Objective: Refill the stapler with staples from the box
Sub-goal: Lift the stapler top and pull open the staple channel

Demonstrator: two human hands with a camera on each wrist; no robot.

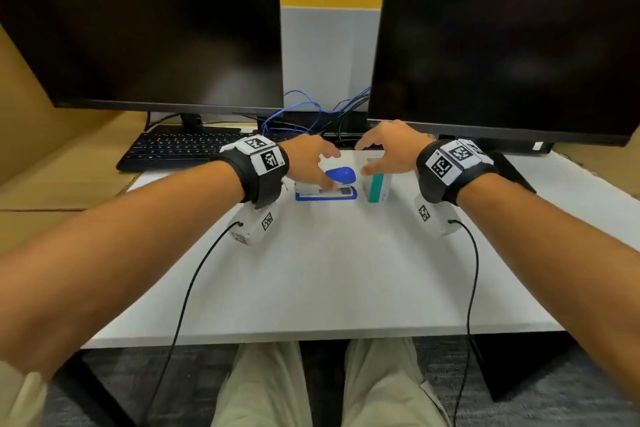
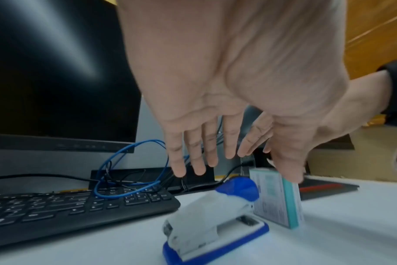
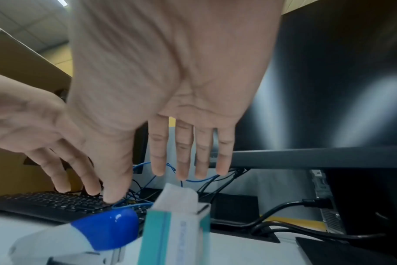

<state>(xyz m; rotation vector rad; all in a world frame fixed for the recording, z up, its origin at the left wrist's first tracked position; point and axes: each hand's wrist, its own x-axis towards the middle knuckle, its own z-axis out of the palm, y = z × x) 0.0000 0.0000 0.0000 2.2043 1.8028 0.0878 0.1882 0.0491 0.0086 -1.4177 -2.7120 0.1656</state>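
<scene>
A blue and white stapler (image 1: pixel 325 185) lies on the white table (image 1: pixel 329 270), with a teal and white staple box (image 1: pixel 378 186) standing upright just right of it. In the right wrist view the box (image 3: pixel 177 233) shows an open white flap at its top. My left hand (image 1: pixel 320 166) hovers over the stapler (image 2: pixel 204 215) with fingers straight and spread, the thumb low near its top. My right hand (image 1: pixel 367 158) is above the box (image 2: pixel 277 200), fingers straight, holding nothing. The stapler (image 3: pixel 102 229) sits closed.
A black keyboard (image 1: pixel 180 149) lies at the back left under the left monitor (image 1: pixel 145 28). A second monitor (image 1: pixel 502 38) stands at the right. Blue cables (image 1: pixel 298 111) tangle behind the stapler. A flat dark object (image 1: pixel 509 166) lies behind my right wrist.
</scene>
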